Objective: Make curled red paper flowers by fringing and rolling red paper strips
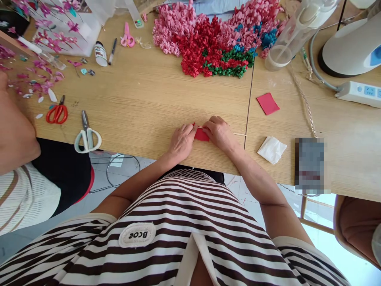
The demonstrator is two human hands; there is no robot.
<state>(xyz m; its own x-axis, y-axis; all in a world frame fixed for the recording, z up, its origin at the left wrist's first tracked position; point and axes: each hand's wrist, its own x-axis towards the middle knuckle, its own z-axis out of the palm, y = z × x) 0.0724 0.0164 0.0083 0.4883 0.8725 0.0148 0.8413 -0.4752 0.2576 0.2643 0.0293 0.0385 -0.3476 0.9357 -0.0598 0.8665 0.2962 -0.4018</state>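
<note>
A small red piece of material [202, 134] lies at the table's front edge between my two hands. My left hand [183, 140] pinches its left end, with the fingers closed. On its right, my right hand [218, 133] has its fingers closed on the upper right corner. A thin pale stick [239, 134] juts out to the right from under my right hand, and a bit of it shows along the top of the red piece. To the right lie a red square [268, 103] and a folded white tissue [272, 149].
White-handled scissors [88, 137], red-handled scissors [57, 112], a bottle [101, 54] and a pen [112, 51] are at left. Curled red, pink and green pieces [205, 45] heap at the back. A phone-like object [310, 165] lies right. Another person's arm [16, 131] is far left.
</note>
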